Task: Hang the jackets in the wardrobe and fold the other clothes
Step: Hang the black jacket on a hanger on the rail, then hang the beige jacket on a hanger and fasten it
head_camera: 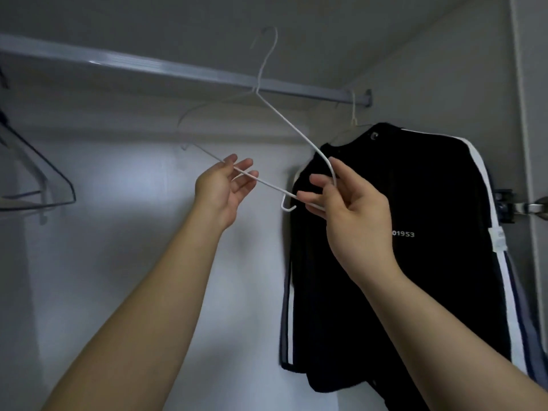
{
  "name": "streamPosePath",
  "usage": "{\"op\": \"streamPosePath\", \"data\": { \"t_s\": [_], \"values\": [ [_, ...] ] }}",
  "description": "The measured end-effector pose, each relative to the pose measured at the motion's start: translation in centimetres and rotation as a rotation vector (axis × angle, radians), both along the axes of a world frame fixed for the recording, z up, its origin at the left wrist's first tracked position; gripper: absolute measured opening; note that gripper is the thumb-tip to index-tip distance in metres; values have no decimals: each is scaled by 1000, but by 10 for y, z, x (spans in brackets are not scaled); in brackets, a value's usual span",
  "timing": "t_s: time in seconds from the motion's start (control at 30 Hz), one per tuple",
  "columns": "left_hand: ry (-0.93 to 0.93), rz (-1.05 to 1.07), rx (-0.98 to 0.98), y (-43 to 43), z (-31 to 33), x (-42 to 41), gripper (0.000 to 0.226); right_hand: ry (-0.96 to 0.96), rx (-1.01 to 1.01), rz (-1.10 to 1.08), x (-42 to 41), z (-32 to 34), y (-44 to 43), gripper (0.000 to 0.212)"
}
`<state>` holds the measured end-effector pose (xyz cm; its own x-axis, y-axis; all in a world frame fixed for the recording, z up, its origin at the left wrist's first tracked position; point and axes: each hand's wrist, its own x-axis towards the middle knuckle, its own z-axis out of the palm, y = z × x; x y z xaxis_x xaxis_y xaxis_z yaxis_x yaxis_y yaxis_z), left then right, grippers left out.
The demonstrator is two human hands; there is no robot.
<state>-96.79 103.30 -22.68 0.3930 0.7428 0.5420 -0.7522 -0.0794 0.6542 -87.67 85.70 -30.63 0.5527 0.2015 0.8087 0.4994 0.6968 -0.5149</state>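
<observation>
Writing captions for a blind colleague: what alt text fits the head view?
Two hands hold a white wire hanger inside a wardrobe: the right hand pinches its bent end, the left hand touches its lower bar. A black striped jacket hangs from the rail at right.

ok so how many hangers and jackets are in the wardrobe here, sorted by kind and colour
white hangers: 2, one pinched by the right hand and touched by the left hand, one under the jacket
dark hangers: 1, at the left edge; a paler shape beside it is too blurred to count
black jackets: 1
total: 4
</observation>
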Motion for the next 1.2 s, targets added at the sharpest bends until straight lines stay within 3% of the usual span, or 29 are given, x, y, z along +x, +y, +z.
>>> {"op": "streamPosePath", "data": {
  "t_s": [0.2, 0.33, 0.53, 0.7, 0.8, 0.9, 1.07, 1.2],
  "values": [
    [17, 63, 136, -23, -38, 45, 24, 118, -245, -118, 38, -55, -31, 56],
    [67, 113, 287, -61, -73, 74, 29, 185, -442, -161, 56, -84, -52, 49],
    [242, -37, 524, -121, -127, 105, 31, 409, -435, -167, 69, -124, -84, 28],
    [357, -164, 624, -172, -180, 127, 29, 731, -237, -72, 85, -163, -137, 25],
    [394, -327, 670, -209, -213, 138, 28, 899, -36, 3, 91, -203, -181, 10],
    [403, -477, 734, -256, -245, 150, 25, 1055, 151, 47, 92, -248, -224, 26],
    [440, -652, 970, -356, -282, 183, 22, 1281, 487, -93, 97, -300, -294, 42],
    [495, -815, 1196, -452, -267, 207, 28, 1425, 726, -264, 101, -299, -357, 45]
  ]
}}
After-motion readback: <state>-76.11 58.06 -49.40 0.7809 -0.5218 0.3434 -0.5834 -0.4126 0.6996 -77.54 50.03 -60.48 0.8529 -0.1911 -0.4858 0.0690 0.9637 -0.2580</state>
